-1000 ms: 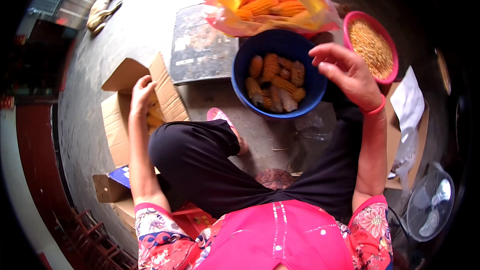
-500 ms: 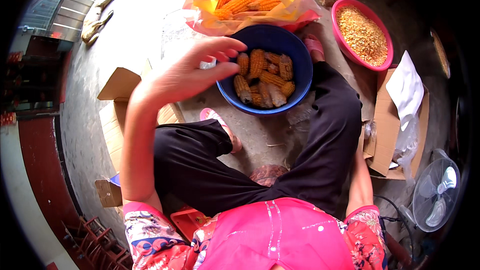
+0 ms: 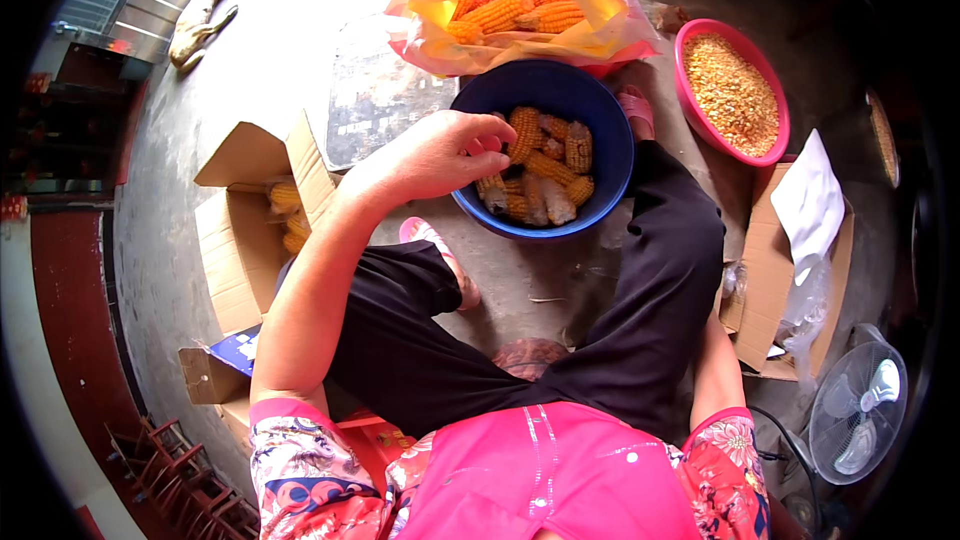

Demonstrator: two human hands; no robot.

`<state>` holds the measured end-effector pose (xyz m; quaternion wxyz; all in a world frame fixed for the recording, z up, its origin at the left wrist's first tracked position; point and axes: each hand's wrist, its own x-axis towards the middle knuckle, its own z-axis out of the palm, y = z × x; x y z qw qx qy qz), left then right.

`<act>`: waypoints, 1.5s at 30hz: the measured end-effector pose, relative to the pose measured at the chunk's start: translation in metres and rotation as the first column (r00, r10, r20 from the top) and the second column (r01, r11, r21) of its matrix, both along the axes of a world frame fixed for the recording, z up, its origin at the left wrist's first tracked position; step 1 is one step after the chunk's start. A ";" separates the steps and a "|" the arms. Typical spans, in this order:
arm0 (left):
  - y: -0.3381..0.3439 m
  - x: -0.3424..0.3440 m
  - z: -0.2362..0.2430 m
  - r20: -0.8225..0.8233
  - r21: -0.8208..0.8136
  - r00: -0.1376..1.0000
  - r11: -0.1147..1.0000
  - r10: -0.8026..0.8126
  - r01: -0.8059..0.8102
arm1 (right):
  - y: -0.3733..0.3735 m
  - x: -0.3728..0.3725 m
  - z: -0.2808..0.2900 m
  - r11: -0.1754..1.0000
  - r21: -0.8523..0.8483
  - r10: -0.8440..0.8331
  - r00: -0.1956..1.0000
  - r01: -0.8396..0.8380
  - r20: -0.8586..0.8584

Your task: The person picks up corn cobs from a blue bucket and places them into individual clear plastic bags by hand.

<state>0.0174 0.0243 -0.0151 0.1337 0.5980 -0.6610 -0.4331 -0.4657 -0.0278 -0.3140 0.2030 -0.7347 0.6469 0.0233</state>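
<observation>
Cobs, stubby and yellow-brown with some pale husky ends, lie loosely heaped in the bottom of that round, deep-blue plastic bucket, and there's your bare left hand over its left side! Your fingers curl forward with the thumb apart beneath them, nothing visible between; whether a fingertip touches a cob, you can't tell from up here. Your right hand is hidden past your black-trousered right leg, only the forearm showing, so its grip is anyone's guess.

Look how you've got the bucket: between your feet and just ahead of your knees, probably so either arm gets there without a stretch. Behind it, the translucent pink-and-yellow plastic bag gapes wide, likely leaving its bright orange cobs easy to get at. Off to the right, a round pink plastic basin holds loose golden kernels, its raised rim presumably stopping them scattering. On your left, a brown cardboard box stands flaps-up, yellow cobs inside, those walls seemingly penning them in.
</observation>
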 end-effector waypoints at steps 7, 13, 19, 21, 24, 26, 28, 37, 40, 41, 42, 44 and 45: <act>-0.006 -0.005 0.002 -0.019 -0.129 0.999 0.991 -0.030 0.027 | -0.063 0.011 0.129 0.952 -0.186 -0.049 0.723 0.242 0.689; -0.006 -0.009 0.000 -0.193 -0.146 0.978 0.984 0.077 -0.106 | -0.058 0.119 0.299 0.998 -0.059 0.047 0.274 0.033 0.961; -0.007 -0.013 -0.007 -0.510 -0.030 0.835 0.966 0.207 -0.257 | -0.040 0.210 0.353 0.915 0.030 -0.024 0.021 -0.403 1.000; -0.010 -0.008 -0.009 -0.580 0.020 0.779 0.960 0.240 -0.281 | -0.036 0.235 0.359 0.853 0.036 -0.074 -0.053 -0.520 0.996; -0.007 0.000 0.001 -0.709 0.021 0.666 0.951 0.232 -0.310 | -0.041 0.261 0.355 0.787 0.069 -0.153 -0.085 -0.613 0.985; -0.013 0.002 -0.006 -0.800 -0.033 0.555 0.907 0.227 -0.419 | -0.048 0.268 0.349 0.806 0.088 -0.147 -0.055 -0.585 0.988; -0.013 0.008 -0.010 -0.799 0.041 0.503 0.864 0.330 -0.501 | -0.064 0.269 0.329 0.838 0.178 -0.188 0.033 -0.515 0.982; -0.013 0.008 -0.012 -0.681 -0.157 0.633 0.771 0.369 -0.617 | -0.052 0.283 0.307 0.834 0.315 -0.206 0.275 -0.454 0.939; -0.012 0.005 -0.007 -0.729 -0.104 0.622 0.853 0.285 -0.512 | -0.052 0.283 0.297 0.897 0.119 -0.043 0.184 -0.425 0.982; -0.012 0.006 -0.002 -0.760 -0.072 0.581 0.850 0.292 -0.522 | -0.052 0.283 0.296 0.899 0.117 -0.043 0.181 -0.422 0.983; -0.012 0.006 0.000 -0.788 -0.039 0.537 0.847 0.300 -0.530 | -0.052 0.283 0.294 0.920 0.018 0.060 0.184 -0.393 0.981; -0.013 0.005 0.004 -0.829 0.078 0.429 0.834 0.359 -0.546 | -0.050 0.282 0.296 0.929 -0.084 0.163 0.193 -0.361 0.968; -0.015 0.004 0.007 -0.852 0.197 0.308 0.804 0.423 -0.560 | -0.048 0.281 0.298 0.916 -0.182 0.286 0.263 -0.358 0.921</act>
